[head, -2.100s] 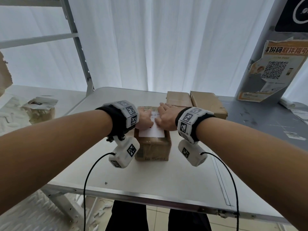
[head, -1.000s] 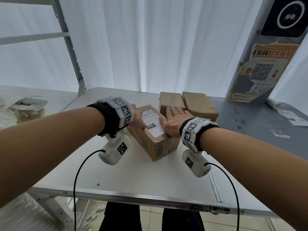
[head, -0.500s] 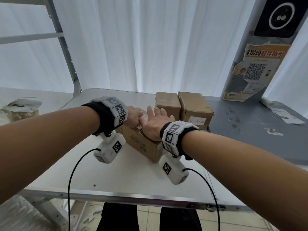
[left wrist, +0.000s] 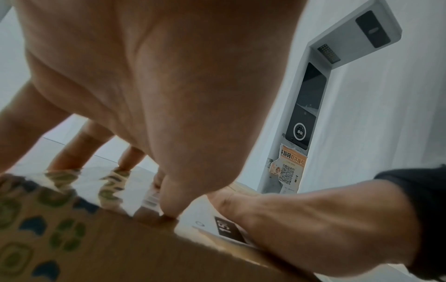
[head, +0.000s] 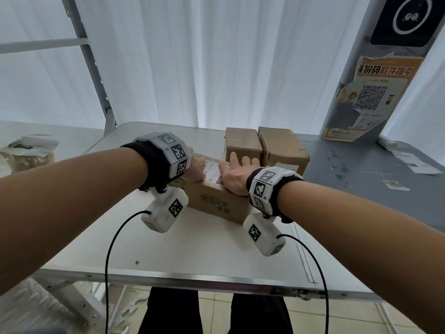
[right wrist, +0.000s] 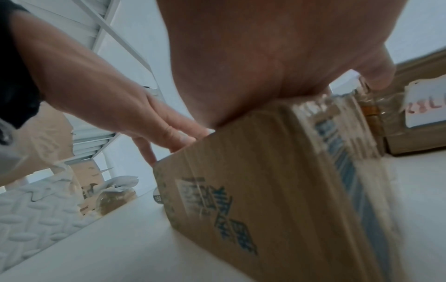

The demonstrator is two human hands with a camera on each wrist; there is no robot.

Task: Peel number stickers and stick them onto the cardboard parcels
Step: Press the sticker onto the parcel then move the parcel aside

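Parcel (head: pixel 218 203) sits mid-table at your 12 o'clock with your left hand (head: pixel 196 168) and right hand (head: pixel 237 175) both flat, fingers straight, gripping nothing, so press the white label (head: pixel 212 173) outward from centre; edges look stuck but it's blurry.

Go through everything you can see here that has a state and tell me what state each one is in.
Front parcel: on the table, taped shut, both hands on top.
White label: stuck flat on the front parcel's top.
Left hand: fingers pressing the parcel top.
Right hand: flat, palm down on the label.
Two rear parcels: closed, side by side, untouched.
Poster: torn, peeling at the edges.
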